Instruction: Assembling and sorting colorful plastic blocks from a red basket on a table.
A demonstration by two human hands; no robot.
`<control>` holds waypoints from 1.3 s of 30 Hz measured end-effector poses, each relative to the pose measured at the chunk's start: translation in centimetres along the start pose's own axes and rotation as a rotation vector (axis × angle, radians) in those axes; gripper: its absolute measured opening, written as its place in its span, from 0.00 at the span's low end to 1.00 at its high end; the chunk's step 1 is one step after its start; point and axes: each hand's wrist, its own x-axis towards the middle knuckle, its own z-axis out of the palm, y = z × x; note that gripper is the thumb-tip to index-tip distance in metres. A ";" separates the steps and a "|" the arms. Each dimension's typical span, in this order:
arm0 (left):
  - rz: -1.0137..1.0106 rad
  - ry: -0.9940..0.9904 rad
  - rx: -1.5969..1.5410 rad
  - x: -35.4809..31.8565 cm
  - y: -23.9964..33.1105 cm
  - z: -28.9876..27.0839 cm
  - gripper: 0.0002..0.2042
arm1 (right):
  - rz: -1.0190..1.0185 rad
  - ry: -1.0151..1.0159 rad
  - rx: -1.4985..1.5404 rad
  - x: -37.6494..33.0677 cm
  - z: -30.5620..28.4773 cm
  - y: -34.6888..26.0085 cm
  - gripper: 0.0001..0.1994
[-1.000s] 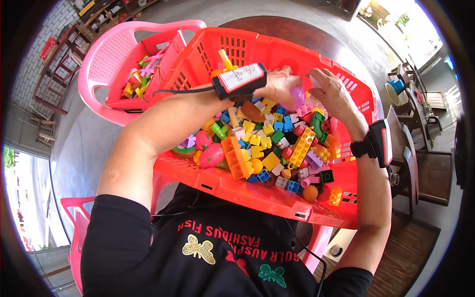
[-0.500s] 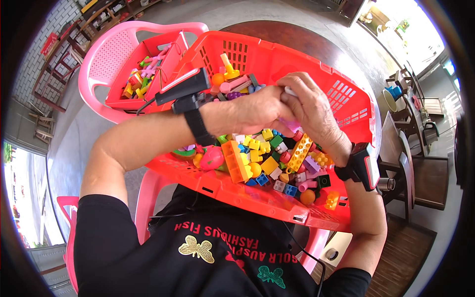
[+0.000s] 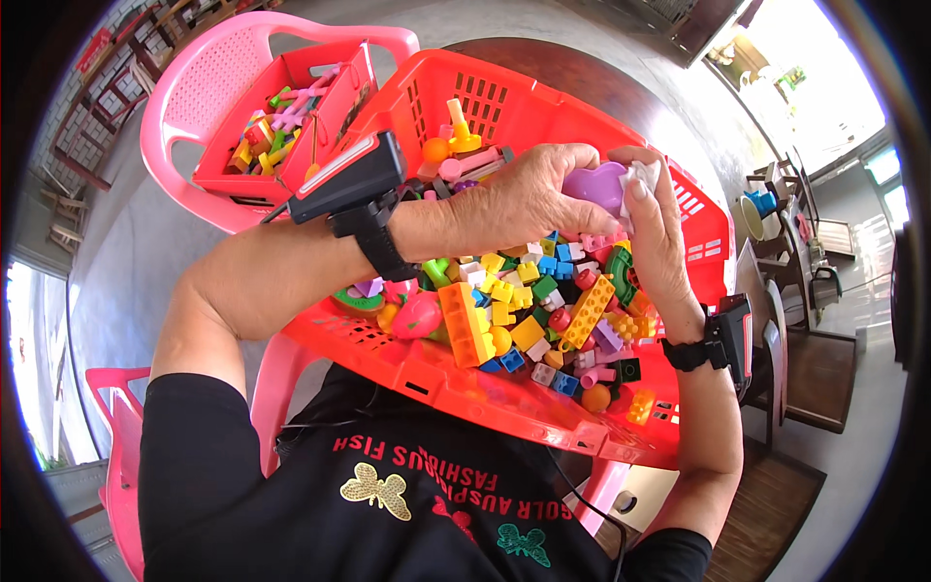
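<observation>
Above a large red plastic basket, my left hand pinches a smooth purple toy between thumb and fingers. It has a rounded shape, maybe a heart or a small dish; part is covered by my fingers. My right hand is closed on a crumpled white tissue, which presses against the toy's right edge. Beneath both hands lie mixed toys: an orange block, a yellow studded strip, a pink toy fruit and several small coloured building bricks.
A smaller red bin with toys rests on a pink plastic chair at the far left. Behind the basket is a round dark table. Wooden chairs and a bench stand at the right. A cable hangs by my shirt.
My hands have drawn apart and turned, bringing the purple toy and the white tissue into fuller view. Earlier, my fingers mostly covered both. The view has shifted slightly.
</observation>
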 end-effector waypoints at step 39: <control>-0.011 -0.073 -0.037 0.1 1.1 -1.4 0.15 | 0.135 -0.034 0.099 -1.5 -2.7 -1.1 0.23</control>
